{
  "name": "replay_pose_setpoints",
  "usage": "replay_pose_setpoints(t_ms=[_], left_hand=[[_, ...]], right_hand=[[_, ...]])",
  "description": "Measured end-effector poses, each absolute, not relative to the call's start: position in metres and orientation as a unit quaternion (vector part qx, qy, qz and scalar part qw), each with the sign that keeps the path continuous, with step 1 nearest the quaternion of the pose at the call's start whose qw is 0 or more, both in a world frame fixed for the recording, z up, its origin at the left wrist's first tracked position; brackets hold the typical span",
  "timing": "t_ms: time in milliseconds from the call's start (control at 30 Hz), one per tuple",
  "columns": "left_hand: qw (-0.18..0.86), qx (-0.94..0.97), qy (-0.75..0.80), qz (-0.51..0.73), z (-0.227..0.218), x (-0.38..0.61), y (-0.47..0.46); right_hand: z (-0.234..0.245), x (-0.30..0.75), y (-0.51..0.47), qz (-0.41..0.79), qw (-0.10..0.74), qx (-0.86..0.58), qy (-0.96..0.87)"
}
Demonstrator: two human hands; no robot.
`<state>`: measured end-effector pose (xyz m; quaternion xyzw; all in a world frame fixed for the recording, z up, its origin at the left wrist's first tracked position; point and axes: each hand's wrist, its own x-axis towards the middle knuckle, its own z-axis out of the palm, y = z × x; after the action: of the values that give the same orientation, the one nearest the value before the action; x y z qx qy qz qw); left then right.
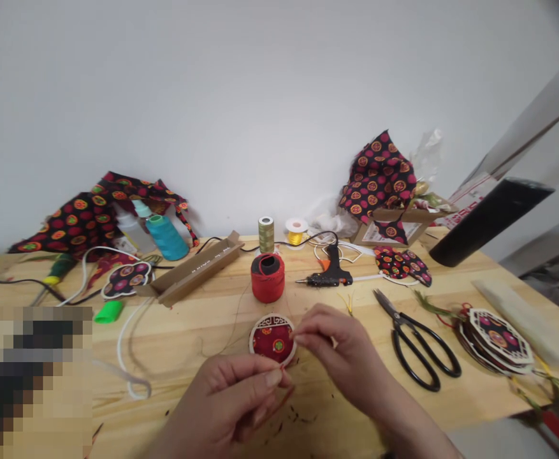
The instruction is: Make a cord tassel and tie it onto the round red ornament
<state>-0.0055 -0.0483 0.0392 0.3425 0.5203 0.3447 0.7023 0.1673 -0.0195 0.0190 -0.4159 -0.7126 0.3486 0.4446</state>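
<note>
My left hand (241, 392) is closed in a pinch, with a bit of red thread (282, 368) showing at its fingertips. Just to the right, my right hand (341, 347) also pinches, but what lies between its fingers is too small to make out. Behind both hands is a round ornament (272, 341) with a pale openwork rim and dark red patterned fabric. The right fingertips overlap its right edge; I cannot tell if they touch it. A red thread spool (268, 280) stands beyond the ornament.
Black-handled scissors (422, 347) lie right of my right hand, beside stacked octagonal ornaments (499, 341). A glue gun (329, 271), a long cardboard box (197, 271), a teal thread cone (167, 237) and a black cylinder (489, 223) are farther back. A white cable (122, 344) runs at left.
</note>
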Motion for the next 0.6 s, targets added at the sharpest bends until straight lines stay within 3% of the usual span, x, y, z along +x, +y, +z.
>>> replay_pose_setpoints(t_ms=[100,167,367,600], left_hand=[[0.700,0.317,0.533,0.355,0.040,-0.007,-0.048],[0.705,0.301,0.532,0.360,0.039,-0.008,-0.047],[0.711,0.273,0.520,0.385,0.031,-0.011,-0.046],[0.703,0.276,0.524,0.394,0.028,-0.010,-0.044]], right_hand=[[0.015,0.194,-0.011,0.273,0.446,-0.484,-0.701],[0.011,0.220,-0.011,0.204,0.395,-0.538,-0.716],[-0.012,0.301,-0.037,-0.079,0.104,-0.724,-0.677],[-0.024,0.317,-0.053,-0.028,0.009,-0.751,-0.660]])
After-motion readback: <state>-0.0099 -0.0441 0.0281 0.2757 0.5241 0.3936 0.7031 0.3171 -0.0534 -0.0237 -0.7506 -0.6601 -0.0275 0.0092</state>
